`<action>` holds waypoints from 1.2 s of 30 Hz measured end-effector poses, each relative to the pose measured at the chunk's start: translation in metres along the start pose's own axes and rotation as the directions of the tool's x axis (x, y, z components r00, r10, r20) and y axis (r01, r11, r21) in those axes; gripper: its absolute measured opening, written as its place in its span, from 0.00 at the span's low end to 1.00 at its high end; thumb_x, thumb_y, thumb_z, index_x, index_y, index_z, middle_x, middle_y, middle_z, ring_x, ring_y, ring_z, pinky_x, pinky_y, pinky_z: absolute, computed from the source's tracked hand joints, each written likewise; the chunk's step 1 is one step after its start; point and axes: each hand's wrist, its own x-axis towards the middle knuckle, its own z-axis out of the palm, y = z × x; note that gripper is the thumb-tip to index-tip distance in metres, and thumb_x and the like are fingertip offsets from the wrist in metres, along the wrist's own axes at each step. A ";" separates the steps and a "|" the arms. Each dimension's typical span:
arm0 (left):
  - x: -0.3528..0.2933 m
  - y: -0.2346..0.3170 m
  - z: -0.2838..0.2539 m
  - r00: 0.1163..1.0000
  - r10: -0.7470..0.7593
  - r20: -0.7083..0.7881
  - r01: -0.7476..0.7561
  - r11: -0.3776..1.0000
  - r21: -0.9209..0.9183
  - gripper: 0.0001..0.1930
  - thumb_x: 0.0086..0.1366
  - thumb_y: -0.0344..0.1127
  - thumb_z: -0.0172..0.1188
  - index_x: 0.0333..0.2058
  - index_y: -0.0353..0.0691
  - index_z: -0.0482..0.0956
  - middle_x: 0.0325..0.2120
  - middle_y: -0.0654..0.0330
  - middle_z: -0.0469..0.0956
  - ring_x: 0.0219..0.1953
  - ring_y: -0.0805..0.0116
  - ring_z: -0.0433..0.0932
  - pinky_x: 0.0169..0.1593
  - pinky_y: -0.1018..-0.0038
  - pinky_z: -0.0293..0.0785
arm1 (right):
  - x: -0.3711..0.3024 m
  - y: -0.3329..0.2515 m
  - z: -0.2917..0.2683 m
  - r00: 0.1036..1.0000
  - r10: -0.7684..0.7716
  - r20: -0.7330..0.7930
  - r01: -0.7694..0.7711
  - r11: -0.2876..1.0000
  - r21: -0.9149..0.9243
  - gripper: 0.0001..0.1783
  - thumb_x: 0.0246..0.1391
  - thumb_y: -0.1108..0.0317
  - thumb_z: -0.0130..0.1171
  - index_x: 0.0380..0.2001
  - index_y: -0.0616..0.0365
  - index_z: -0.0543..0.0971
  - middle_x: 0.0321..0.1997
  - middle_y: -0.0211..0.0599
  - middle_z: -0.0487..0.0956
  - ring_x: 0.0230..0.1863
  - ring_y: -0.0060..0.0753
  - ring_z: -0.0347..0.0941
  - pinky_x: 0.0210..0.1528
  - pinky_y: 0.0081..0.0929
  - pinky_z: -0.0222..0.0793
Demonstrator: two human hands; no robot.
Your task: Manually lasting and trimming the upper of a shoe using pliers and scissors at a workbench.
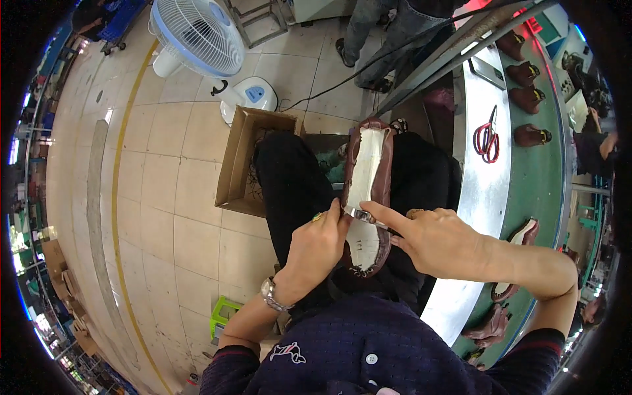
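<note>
A brown leather shoe upper (385, 158) lies sole side up over my lap, with a pale insole (367, 164) showing and gathered leather and stitches around its edge. My left hand (317, 242) grips the shoe's left side near the middle. My right hand (438, 238) closes around a shiny metal hand tool (361, 214), which lies across the shoe's waist; its kind is partly hidden. The right index finger stretches along the insole just above the tool. Both hands meet close to each other at the shoe.
To my right runs a metal-edged bench (474, 217) with red-handled scissors (487, 138) on it. Beyond, a green conveyor (526, 174) carries several brown shoes (526, 99). An open cardboard box (230, 161) and a fan (197, 36) stand ahead left. A person (395, 39) stands ahead.
</note>
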 end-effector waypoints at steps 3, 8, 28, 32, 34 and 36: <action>0.008 -0.016 0.002 0.925 -0.148 0.351 0.368 0.582 -0.725 0.25 0.70 0.43 0.52 0.62 0.40 0.63 0.51 0.50 0.74 0.48 0.62 0.77 0.48 0.67 0.75 | -0.006 0.015 0.015 0.998 -0.017 -0.068 0.021 0.998 0.060 0.39 0.57 0.68 0.57 0.69 0.40 0.54 0.26 0.47 0.78 0.24 0.53 0.78 0.27 0.44 0.75; 0.040 -0.026 0.042 0.838 0.067 0.542 0.518 -0.412 -0.750 0.41 0.67 0.55 0.55 0.71 0.54 0.43 0.67 0.66 0.56 0.64 0.69 0.60 0.65 0.70 0.57 | -0.005 0.020 0.033 0.990 -0.036 -0.137 0.046 0.996 0.075 0.39 0.56 0.68 0.58 0.69 0.39 0.55 0.26 0.47 0.77 0.22 0.52 0.76 0.25 0.45 0.75; 0.057 -0.019 0.013 0.887 -0.018 0.461 0.461 0.014 -0.887 0.39 0.68 0.44 0.56 0.71 0.51 0.43 0.58 0.62 0.66 0.57 0.74 0.67 0.59 0.73 0.64 | 0.041 0.025 -0.044 0.906 -0.301 -0.299 0.169 0.903 -0.395 0.37 0.58 0.62 0.56 0.69 0.38 0.55 0.22 0.44 0.79 0.21 0.47 0.77 0.23 0.38 0.73; 0.055 -0.022 0.017 0.860 -0.034 0.509 0.507 -0.057 -0.860 0.39 0.67 0.41 0.59 0.70 0.49 0.47 0.53 0.64 0.69 0.51 0.77 0.71 0.54 0.75 0.69 | 0.046 0.032 -0.030 0.929 -0.213 -0.302 0.142 0.960 -0.241 0.36 0.58 0.62 0.57 0.68 0.41 0.57 0.23 0.43 0.78 0.22 0.49 0.77 0.23 0.42 0.70; 0.057 -0.026 0.016 0.841 -0.027 0.541 0.539 -0.052 -0.841 0.39 0.66 0.40 0.60 0.70 0.49 0.47 0.53 0.64 0.69 0.51 0.77 0.71 0.54 0.75 0.69 | 0.045 0.018 -0.040 0.993 -0.082 -0.088 0.037 0.904 -0.426 0.37 0.57 0.64 0.58 0.68 0.44 0.57 0.28 0.44 0.80 0.24 0.48 0.78 0.23 0.42 0.71; 0.057 -0.028 0.015 0.820 -0.022 0.572 0.571 -0.050 -0.820 0.40 0.65 0.39 0.61 0.70 0.49 0.48 0.53 0.63 0.70 0.51 0.76 0.71 0.53 0.75 0.70 | 0.040 0.022 -0.034 0.952 -0.204 -0.229 0.123 0.938 -0.325 0.37 0.58 0.63 0.57 0.68 0.43 0.56 0.24 0.44 0.79 0.22 0.48 0.77 0.22 0.42 0.70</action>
